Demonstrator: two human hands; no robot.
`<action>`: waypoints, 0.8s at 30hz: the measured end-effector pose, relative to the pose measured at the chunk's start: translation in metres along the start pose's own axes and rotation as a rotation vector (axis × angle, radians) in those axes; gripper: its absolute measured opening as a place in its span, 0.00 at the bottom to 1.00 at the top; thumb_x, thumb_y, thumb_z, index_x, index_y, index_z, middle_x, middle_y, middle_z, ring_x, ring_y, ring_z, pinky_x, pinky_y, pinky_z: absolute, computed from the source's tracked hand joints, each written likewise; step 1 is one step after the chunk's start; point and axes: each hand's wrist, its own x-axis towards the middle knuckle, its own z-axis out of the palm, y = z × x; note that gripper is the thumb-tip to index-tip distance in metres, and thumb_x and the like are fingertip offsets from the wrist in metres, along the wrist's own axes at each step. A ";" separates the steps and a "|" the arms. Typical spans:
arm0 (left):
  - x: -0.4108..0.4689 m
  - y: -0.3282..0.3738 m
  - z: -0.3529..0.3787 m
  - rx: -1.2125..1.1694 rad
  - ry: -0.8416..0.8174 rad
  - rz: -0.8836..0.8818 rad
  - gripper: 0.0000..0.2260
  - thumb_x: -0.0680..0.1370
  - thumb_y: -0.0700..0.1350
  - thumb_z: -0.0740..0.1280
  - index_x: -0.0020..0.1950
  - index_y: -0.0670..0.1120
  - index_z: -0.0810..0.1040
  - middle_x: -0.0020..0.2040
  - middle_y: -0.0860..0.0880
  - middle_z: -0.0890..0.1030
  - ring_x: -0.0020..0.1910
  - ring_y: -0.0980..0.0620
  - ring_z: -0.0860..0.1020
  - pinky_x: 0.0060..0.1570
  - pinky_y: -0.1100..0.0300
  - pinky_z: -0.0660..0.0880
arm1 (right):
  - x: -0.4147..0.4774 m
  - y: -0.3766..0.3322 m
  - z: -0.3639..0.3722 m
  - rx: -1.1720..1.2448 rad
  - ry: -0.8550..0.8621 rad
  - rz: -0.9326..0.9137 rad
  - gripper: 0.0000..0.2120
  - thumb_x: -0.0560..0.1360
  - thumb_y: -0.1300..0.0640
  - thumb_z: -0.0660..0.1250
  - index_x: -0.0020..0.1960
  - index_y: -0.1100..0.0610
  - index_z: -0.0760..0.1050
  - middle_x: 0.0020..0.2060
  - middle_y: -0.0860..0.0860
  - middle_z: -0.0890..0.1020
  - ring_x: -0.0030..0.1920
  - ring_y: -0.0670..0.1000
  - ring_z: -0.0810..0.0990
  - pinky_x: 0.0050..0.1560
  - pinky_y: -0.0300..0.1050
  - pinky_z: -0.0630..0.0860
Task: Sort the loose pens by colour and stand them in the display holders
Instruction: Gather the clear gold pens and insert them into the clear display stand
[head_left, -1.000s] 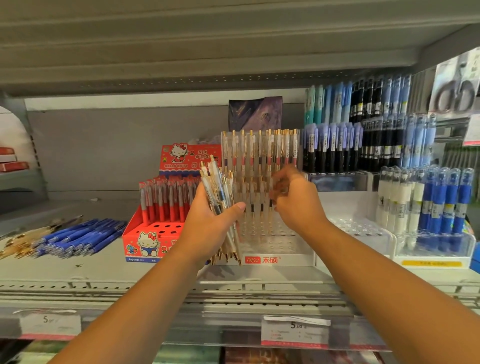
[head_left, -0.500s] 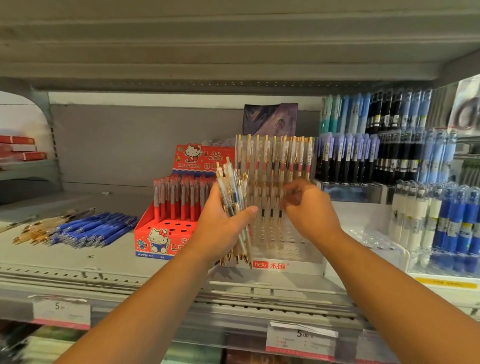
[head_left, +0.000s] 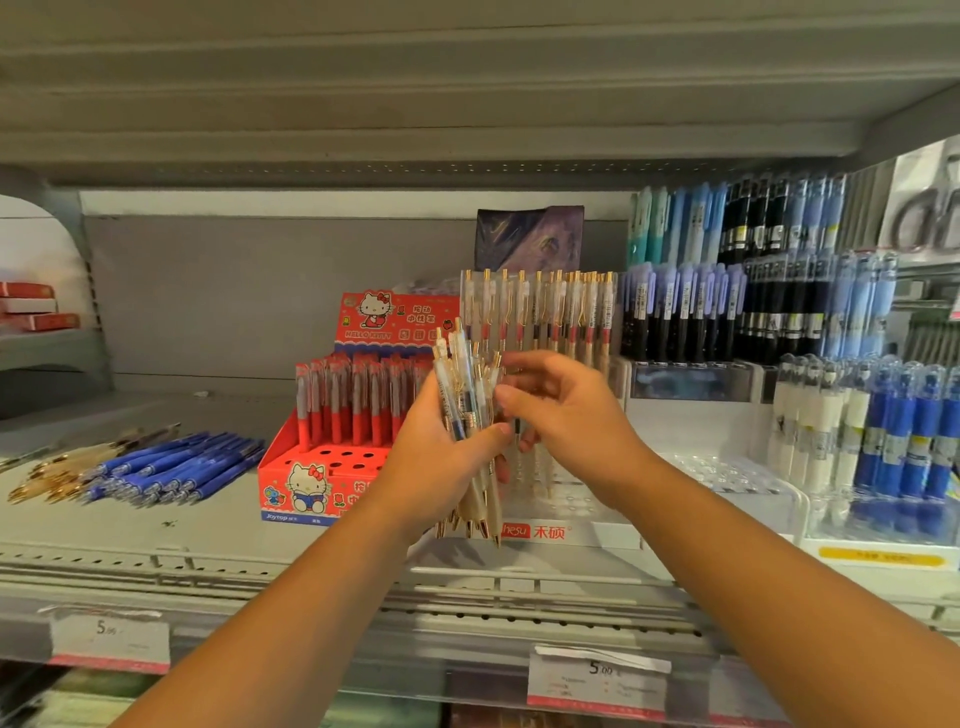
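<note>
My left hand (head_left: 441, 462) grips a bundle of clear pens with gold tips (head_left: 465, 400), held upright in front of the shelf. My right hand (head_left: 571, 415) is against the right side of the bundle, thumb and curled fingers pinching one pen there. Right behind both hands stands a clear display holder (head_left: 566, 506) with a back row of the same clear gold-clip pens (head_left: 550, 312); its front holes are bare. Loose blue pens (head_left: 176, 465) and a few gold-tipped pens (head_left: 52, 473) lie flat on the shelf at the left.
A red Hello Kitty box (head_left: 311, 483) with red pens stands left of the clear holder. Holders with black and purple pens (head_left: 685, 317) and blue and white pens (head_left: 904, 431) fill the right. The upper shelf hangs low overhead. Price tags (head_left: 597, 680) line the front edge.
My right hand has drawn back from the clear holder's pens and come left onto the bundle in my left hand. The bundle stays about where it was.
</note>
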 end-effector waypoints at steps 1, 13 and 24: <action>0.001 0.000 0.000 -0.003 -0.007 -0.002 0.23 0.76 0.39 0.72 0.66 0.58 0.72 0.52 0.51 0.84 0.44 0.52 0.83 0.47 0.54 0.80 | 0.000 0.001 -0.001 0.026 -0.008 0.026 0.14 0.75 0.62 0.71 0.56 0.47 0.76 0.48 0.52 0.83 0.41 0.45 0.83 0.34 0.39 0.78; 0.005 -0.004 0.002 -0.107 0.046 0.013 0.21 0.76 0.33 0.70 0.65 0.50 0.72 0.52 0.49 0.85 0.47 0.46 0.85 0.40 0.52 0.82 | -0.001 -0.001 -0.006 0.144 0.097 0.017 0.13 0.72 0.69 0.72 0.53 0.56 0.76 0.39 0.53 0.82 0.40 0.53 0.85 0.42 0.48 0.84; 0.004 -0.008 -0.004 0.015 0.090 0.012 0.21 0.76 0.39 0.72 0.63 0.59 0.72 0.50 0.58 0.84 0.47 0.59 0.83 0.40 0.71 0.77 | 0.007 -0.004 -0.027 0.258 0.345 -0.012 0.11 0.77 0.68 0.66 0.53 0.52 0.75 0.44 0.53 0.82 0.40 0.51 0.85 0.41 0.44 0.82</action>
